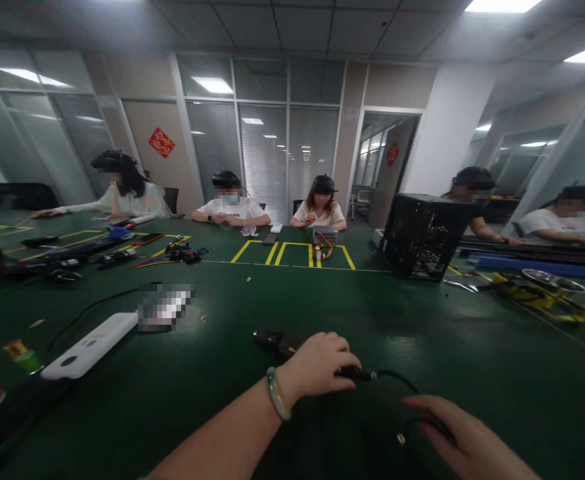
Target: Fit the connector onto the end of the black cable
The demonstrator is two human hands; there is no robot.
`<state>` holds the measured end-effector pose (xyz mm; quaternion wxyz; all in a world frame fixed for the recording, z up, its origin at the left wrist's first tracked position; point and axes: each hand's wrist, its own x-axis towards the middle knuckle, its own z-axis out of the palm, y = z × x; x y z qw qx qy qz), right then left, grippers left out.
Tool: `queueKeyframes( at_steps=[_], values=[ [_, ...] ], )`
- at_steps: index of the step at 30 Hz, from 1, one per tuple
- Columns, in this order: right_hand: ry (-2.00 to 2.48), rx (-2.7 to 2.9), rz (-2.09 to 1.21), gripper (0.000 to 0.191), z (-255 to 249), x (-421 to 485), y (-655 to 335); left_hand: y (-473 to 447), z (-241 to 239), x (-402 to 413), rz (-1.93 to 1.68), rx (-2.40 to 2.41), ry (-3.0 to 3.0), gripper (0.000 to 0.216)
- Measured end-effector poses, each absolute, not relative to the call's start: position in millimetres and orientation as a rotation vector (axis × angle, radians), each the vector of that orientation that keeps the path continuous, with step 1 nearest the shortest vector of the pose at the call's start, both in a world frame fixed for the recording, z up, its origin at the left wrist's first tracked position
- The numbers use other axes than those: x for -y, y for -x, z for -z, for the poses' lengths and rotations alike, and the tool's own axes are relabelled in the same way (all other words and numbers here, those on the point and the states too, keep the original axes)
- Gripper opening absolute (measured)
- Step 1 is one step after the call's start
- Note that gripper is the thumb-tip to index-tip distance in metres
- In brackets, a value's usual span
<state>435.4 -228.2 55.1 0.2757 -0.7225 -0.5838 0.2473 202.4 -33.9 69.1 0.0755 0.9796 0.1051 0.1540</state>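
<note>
My left hand, with a green-and-white bangle at the wrist, is closed over a long black cylindrical device lying on the green table. The device's dark, rounded head sticks out to the left of my hand. From its other end a thin black cable runs right, toward my right hand. My right hand is curled round part of that cable just above the tabletop. A short cable end with a small gold-coloured metal tip hangs out below my right fingers. Part of the cable is hidden by this hand.
A white power strip and a small green bottle lie at left. A black computer case stands at back right. Tangled wires and tools lie at back left. Several people sit round the table.
</note>
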Motion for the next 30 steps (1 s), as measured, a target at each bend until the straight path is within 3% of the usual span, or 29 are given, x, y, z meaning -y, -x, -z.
queueKeyframes(
  at_steps=[5,10,19,30],
  values=[
    [1.884,1.789,-0.568,0.029,-79.5,142.9,-412.4,-181.8,-63.8,-4.4,-0.583,-0.809,-2.859,0.033],
    [1.832,1.904,-0.44,0.029,-85.8,86.0,-391.9,-174.7,-55.3,-24.8,-0.63,-0.92,-2.841,0.031],
    [1.723,2.034,-0.892,0.033,-71.5,36.0,-382.7,-180.3,-46.7,-28.0,-0.585,-0.967,-2.835,0.026],
    [1.6,2.008,-0.972,0.036,-44.6,37.9,-374.4,-188.7,-39.3,-28.8,-0.625,-1.061,-2.78,0.023]
  ],
)
